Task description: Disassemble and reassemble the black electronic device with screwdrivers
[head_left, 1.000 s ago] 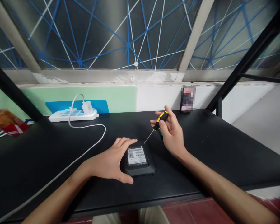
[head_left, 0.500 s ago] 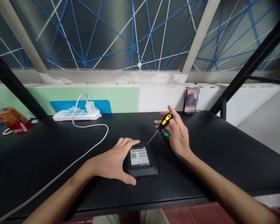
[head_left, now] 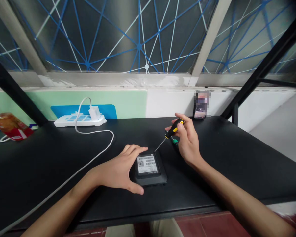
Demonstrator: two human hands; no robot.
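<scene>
A flat black electronic device [head_left: 151, 180] lies on the black desk, its white printed label [head_left: 147, 164] facing up. My left hand [head_left: 118, 168] spans its left side, thumb by the near edge and fingers by the far edge, bracing it. In my right hand [head_left: 189, 143] is a black-and-yellow screwdriver [head_left: 173, 128], gripped by the handle between thumb and fingers. Its shaft slants down to the far right corner of the device. Below that hand shows a green-handled tool with a thin shaft [head_left: 175, 142], partly hidden; whether the hand holds it I cannot tell.
A white power strip [head_left: 82, 122] with a plugged-in charger [head_left: 94, 112] sits at the back left. Its white cable [head_left: 101, 152] runs across the desk's left. A red-and-orange drink pouch [head_left: 13, 126] lies far left. A phone [head_left: 200, 107] leans on the back wall.
The screwdriver handle has turned about its axis, so its yellow patches face differently. My right fingers have shifted around it. My left hand and the device stay together as before.
</scene>
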